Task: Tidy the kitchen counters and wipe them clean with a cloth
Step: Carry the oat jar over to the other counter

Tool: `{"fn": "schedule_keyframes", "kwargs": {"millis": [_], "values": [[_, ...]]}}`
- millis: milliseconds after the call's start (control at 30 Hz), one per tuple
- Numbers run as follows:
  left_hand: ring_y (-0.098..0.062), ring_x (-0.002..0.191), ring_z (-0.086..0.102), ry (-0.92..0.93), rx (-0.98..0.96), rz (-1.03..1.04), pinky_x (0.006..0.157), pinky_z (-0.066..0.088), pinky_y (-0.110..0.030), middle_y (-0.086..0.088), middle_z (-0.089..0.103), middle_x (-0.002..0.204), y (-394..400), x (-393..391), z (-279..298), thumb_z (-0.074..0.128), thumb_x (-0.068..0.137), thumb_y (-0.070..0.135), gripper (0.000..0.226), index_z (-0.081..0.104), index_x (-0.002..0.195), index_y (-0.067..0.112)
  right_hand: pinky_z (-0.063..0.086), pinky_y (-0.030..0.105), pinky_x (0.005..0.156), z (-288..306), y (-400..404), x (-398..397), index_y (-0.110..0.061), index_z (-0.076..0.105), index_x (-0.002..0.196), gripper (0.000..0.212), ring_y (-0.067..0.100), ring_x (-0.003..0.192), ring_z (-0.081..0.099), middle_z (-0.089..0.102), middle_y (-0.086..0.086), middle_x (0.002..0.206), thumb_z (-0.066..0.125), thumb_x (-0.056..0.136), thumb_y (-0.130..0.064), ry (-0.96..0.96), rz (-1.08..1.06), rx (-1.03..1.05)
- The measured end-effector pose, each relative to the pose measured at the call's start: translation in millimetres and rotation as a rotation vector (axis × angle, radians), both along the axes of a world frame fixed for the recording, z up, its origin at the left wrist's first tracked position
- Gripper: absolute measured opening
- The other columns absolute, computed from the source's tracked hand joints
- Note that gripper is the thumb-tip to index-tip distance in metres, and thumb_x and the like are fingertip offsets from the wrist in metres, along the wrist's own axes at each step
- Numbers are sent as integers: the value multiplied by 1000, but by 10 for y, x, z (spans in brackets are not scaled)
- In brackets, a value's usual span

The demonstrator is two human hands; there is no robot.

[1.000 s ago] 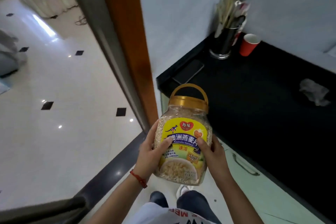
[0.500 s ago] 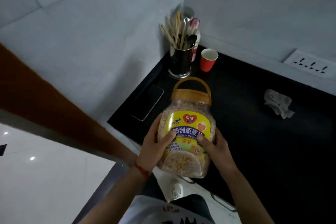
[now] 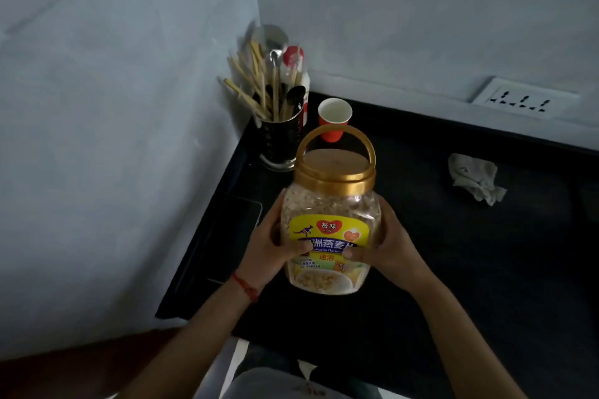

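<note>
Home kitchen, corner of a black counter (image 3: 453, 269) w/ plain pale walls. Just beyond left hand (image 3: 269, 249): metal utensil holder (image 3: 280, 142) full of chopsticks & spoons, red paper cup (image 3: 334, 120) beside it. Both hands grip a jar of oats (image 3: 330, 230). Crumpled cloth (image 3: 475, 176) beyond right hand (image 3: 393, 244); wall socket (image 3: 523, 102) further back.

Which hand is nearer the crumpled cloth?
Right. The right hand grips the jar's right side, the side toward the cloth lying farther back and right on the counter. The left hand grips the jar's far side.
</note>
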State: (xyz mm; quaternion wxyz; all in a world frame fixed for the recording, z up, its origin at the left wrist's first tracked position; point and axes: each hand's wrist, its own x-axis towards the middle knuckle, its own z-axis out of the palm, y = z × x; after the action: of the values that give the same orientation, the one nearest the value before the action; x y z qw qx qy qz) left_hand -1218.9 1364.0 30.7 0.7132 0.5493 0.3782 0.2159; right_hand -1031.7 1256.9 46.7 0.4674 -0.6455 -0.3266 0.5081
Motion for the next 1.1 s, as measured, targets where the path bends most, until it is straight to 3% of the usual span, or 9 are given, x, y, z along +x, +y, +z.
{"fn": "schedule_keyframes", "kwargs": {"millis": [100,200,367,467,567,633,733,867,1100], "values": [[-7,112,60,39,56,-86,82,55,-19,4,59,126,216,74,-60,86,45,36,110,30,139,33,55,27,86,-58,84,-18,-29,20,142,115,7,114,58,54,-7,129,84,47,-30,-92,-49,18],[-2,118,54,63,89,-127,88,52,-15,6,54,130,331,160,-145,80,54,27,106,24,144,26,52,22,89,-133,149,-4,-28,18,142,110,-1,118,52,48,-16,130,86,56,-14,-186,-89,47],[-5,133,38,94,192,-94,104,42,-26,13,39,142,474,361,-229,79,62,21,92,28,130,55,42,1,85,-232,313,56,-44,12,134,104,-22,112,42,40,-24,128,82,62,-16,-316,-157,31],[-10,136,33,126,246,-26,108,39,-35,16,37,140,544,480,-271,75,69,5,91,26,123,60,39,10,94,-287,435,115,-35,9,143,108,-8,123,41,39,-11,140,81,63,-23,-391,-182,30],[-11,133,35,133,251,16,105,41,-37,13,39,136,629,602,-271,73,72,1,88,27,129,49,38,21,100,-315,557,223,-28,5,147,111,6,131,39,37,-4,146,80,66,-25,-441,-189,32],[-11,130,37,130,233,62,100,45,-29,10,42,134,691,698,-265,73,71,2,85,30,137,34,39,28,102,-317,643,294,-29,4,147,109,8,131,39,38,-2,146,79,68,-23,-475,-198,26],[-17,127,45,190,252,175,87,46,-8,-4,49,137,743,864,-257,74,71,6,74,41,136,15,40,25,98,-329,787,369,-31,12,146,97,8,126,43,46,-2,141,75,73,-20,-521,-240,12],[-21,125,49,215,172,284,98,41,-25,-10,52,135,786,1034,-268,74,72,11,66,46,132,11,43,23,93,-368,970,418,-27,28,142,80,14,122,52,55,-1,132,73,76,-18,-503,-321,-32],[-21,125,50,215,104,332,101,42,-30,-11,53,135,910,1118,-336,73,74,16,62,47,130,10,45,31,98,-382,1156,468,-26,33,138,72,16,123,52,55,-1,132,71,77,-17,-465,-317,-55]]}}
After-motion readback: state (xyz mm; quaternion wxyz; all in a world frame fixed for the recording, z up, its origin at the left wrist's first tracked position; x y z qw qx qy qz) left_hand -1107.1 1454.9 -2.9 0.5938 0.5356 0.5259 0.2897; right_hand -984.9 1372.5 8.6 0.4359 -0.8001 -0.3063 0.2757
